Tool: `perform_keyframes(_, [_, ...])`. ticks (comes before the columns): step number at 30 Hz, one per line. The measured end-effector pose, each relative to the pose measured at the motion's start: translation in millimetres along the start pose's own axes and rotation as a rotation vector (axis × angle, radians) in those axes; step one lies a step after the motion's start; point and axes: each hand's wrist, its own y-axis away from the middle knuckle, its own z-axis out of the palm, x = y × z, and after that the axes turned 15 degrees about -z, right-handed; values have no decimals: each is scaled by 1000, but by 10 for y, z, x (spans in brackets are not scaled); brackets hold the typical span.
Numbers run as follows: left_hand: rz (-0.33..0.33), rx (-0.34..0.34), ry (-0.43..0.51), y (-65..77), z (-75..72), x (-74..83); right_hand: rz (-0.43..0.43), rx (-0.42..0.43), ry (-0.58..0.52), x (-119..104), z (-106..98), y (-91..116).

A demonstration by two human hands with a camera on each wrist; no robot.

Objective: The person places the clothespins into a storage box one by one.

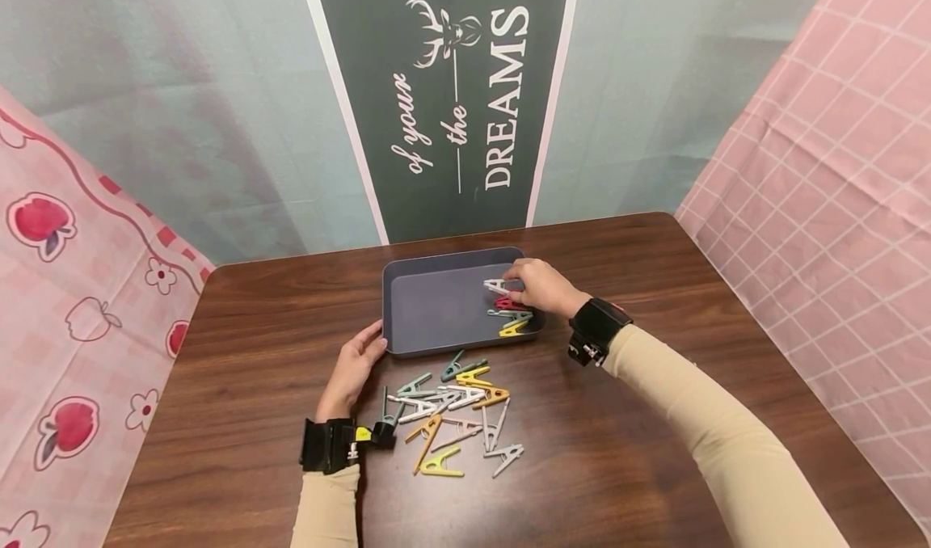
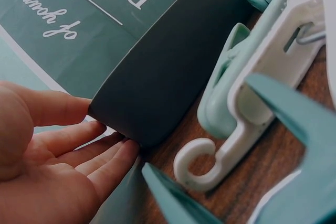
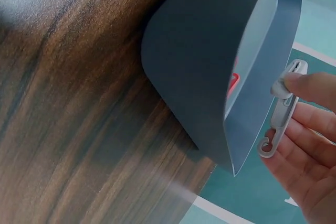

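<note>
A shallow dark grey tray sits on the table. My right hand pinches a pale grey clothespin with a hooked end between thumb and fingers, over the tray's right side. Below it in the tray lie a red clothespin, a grey-green clothespin and a yellow clothespin. At the tray's near left corner, my left hand rests its fairly straight fingers against the outer wall, thumb tip at the rim, as the left wrist view shows.
In front of the tray, several loose clothespins lie in a pile, among them a white clothespin, an orange clothespin and a lime clothespin. The brown wooden table meets a printed curtain at its far edge.
</note>
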Motion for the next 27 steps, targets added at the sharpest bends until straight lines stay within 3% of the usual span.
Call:
perform_keyframes(9, [4,0,-1,0,-5,-2,-2,14,42,94,78,-61])
perform_keyframes(17, [7,-1,-5,-9,-13,-21,63,-2,18,165,112,-94])
perform_keyframes(27, [1,4,-1,-15,-7,-18,46,-7,42,216,146,-116])
